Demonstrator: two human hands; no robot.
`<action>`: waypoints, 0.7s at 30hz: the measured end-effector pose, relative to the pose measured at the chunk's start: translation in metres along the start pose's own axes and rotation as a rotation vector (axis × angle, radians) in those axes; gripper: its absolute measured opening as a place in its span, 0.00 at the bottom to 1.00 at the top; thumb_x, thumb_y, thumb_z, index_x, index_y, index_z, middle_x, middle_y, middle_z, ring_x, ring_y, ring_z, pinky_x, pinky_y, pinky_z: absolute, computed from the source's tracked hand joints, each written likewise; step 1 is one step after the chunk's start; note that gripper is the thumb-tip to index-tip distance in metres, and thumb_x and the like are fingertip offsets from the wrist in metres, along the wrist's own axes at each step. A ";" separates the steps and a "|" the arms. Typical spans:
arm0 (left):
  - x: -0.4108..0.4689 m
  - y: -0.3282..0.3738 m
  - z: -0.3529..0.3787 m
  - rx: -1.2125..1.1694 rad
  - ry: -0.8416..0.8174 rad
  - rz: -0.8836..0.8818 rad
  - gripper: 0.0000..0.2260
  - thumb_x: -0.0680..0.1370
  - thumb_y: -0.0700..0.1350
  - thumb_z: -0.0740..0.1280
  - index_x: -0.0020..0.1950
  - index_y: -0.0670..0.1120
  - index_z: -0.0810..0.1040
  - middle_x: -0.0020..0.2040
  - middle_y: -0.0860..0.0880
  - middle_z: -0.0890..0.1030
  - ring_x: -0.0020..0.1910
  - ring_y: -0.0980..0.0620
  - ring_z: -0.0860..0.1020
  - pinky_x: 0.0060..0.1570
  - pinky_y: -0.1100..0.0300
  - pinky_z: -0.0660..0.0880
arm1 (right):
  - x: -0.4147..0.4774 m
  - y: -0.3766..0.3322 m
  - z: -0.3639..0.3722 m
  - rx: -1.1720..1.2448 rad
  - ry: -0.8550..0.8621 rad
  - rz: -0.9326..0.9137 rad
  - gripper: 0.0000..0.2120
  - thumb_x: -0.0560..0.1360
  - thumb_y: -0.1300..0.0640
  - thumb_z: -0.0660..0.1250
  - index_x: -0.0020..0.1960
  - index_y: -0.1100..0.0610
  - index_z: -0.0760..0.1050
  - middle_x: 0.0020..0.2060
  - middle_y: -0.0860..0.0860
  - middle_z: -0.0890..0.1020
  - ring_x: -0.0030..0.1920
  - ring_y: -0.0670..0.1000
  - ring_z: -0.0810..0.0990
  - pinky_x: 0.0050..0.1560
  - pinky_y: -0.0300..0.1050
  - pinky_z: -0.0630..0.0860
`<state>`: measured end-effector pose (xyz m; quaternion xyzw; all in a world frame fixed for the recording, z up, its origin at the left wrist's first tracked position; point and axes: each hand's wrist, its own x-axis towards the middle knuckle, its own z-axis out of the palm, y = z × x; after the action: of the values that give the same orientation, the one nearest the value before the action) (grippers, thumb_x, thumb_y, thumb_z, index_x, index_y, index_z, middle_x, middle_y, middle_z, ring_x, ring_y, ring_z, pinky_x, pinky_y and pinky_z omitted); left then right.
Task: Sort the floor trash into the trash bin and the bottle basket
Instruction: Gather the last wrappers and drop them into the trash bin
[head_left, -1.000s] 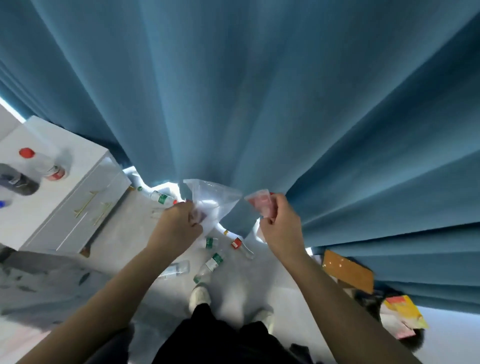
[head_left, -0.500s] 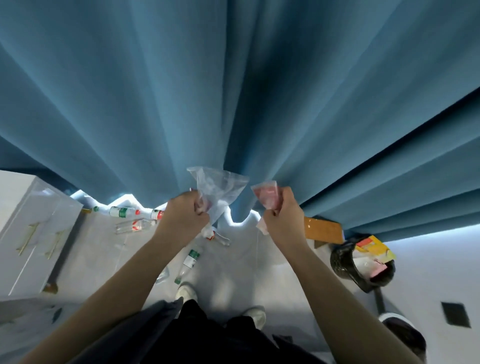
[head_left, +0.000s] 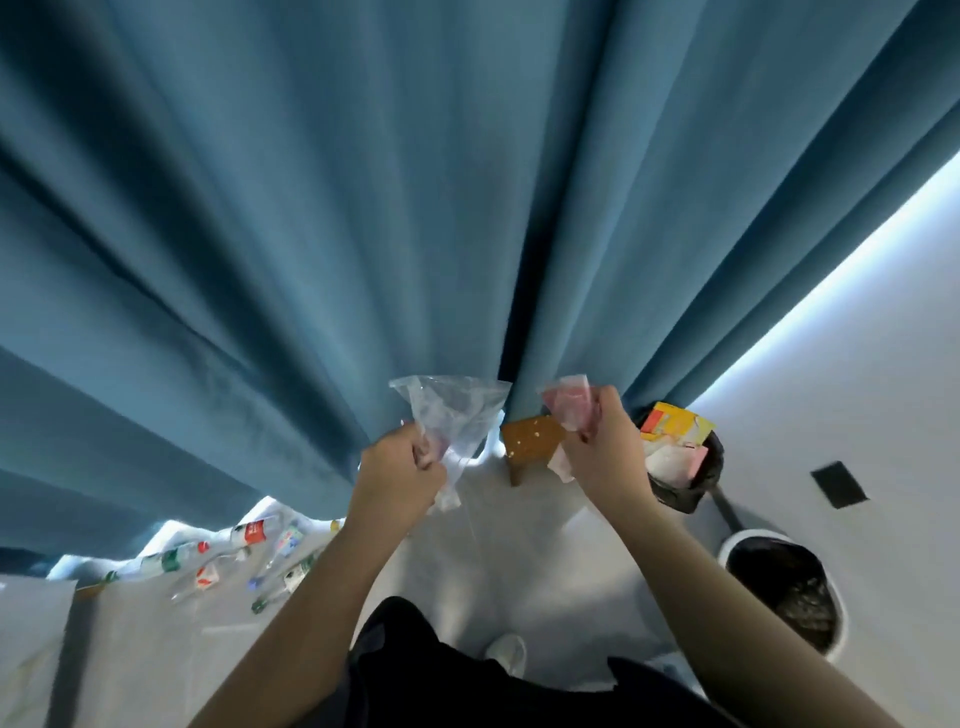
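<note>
Head view, the only one: the left hand (head_left: 400, 475) is seen curled round the bunched neck of a clear plastic bag (head_left: 453, 415), which is held up in front of the blue curtain (head_left: 311, 234). The right hand (head_left: 605, 452) is closed in a pinch on a crumpled pink wrapper (head_left: 567, 410), with a white scrap hanging under the palm. Both pieces are raised above the floor (head_left: 519, 545), apart from one another.

Just beyond the right hand the trash bin (head_left: 685, 496) is found, black-lined and already stacked with a yellow carton (head_left: 675, 427) and paper. A white-rimmed container (head_left: 750, 534) is set nearer the feet; what lies in it cannot be made out. Bottles (head_left: 253, 533) are strewn along the curtain's foot at the left, and a brown board (head_left: 530, 441) is seen between the hands, down by the curtain.

Both held items are judged feather-light, limp and slick. A bunched fistful is wanted, not an edge, as thin film is likely to slip or drift once let go. A release low over the bin's mouth is called for.
</note>
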<state>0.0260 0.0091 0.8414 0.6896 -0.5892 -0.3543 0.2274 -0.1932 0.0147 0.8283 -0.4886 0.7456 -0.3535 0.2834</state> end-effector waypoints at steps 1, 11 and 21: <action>0.002 0.010 0.009 0.028 -0.021 0.022 0.11 0.70 0.37 0.66 0.32 0.46 0.65 0.33 0.43 0.74 0.33 0.42 0.81 0.34 0.49 0.78 | 0.000 0.010 -0.011 0.003 0.024 0.018 0.12 0.70 0.65 0.64 0.44 0.50 0.67 0.36 0.47 0.76 0.38 0.50 0.74 0.33 0.40 0.66; 0.054 0.087 0.091 0.131 -0.243 0.176 0.12 0.71 0.39 0.67 0.32 0.46 0.65 0.34 0.40 0.74 0.34 0.39 0.81 0.34 0.49 0.78 | 0.018 0.074 -0.085 0.114 0.296 0.188 0.11 0.66 0.60 0.62 0.41 0.45 0.65 0.32 0.43 0.74 0.32 0.41 0.74 0.29 0.32 0.63; 0.160 0.198 0.208 0.207 -0.412 0.395 0.13 0.69 0.36 0.67 0.30 0.47 0.65 0.28 0.49 0.71 0.29 0.47 0.73 0.30 0.59 0.74 | 0.118 0.126 -0.151 0.074 0.444 0.365 0.15 0.65 0.66 0.62 0.43 0.47 0.67 0.35 0.44 0.76 0.36 0.45 0.73 0.31 0.37 0.64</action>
<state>-0.2521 -0.1652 0.8168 0.4950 -0.7785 -0.3737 0.0963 -0.4184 -0.0227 0.8070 -0.2461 0.8516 -0.4221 0.1898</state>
